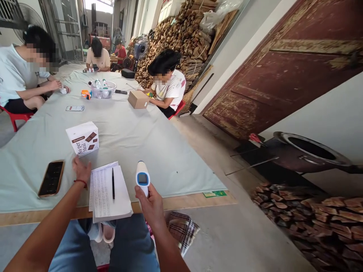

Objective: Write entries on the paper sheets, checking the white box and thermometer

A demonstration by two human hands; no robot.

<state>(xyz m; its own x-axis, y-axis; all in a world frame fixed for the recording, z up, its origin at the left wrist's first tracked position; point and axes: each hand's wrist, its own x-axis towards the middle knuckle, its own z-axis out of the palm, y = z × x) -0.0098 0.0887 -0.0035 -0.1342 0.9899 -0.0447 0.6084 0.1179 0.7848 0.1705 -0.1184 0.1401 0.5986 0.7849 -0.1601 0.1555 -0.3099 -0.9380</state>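
My right hand is wrapped round the handle of a white and blue infrared thermometer, its small grey screen facing me. My left hand rests on the table at the near corner of a white box printed with chocolate pieces; its fingers are spread, and I cannot tell whether they touch the box. Between my hands lies a stack of handwritten paper sheets with a black pen on top. A dark-screened phone in an orange-brown case sits left of my left hand.
The long table has a pale green cloth. Farther along are a white phone, an orange tape measure, a clear basin holding bottles and a cardboard box. Several people sit around it. Firewood is stacked at right.
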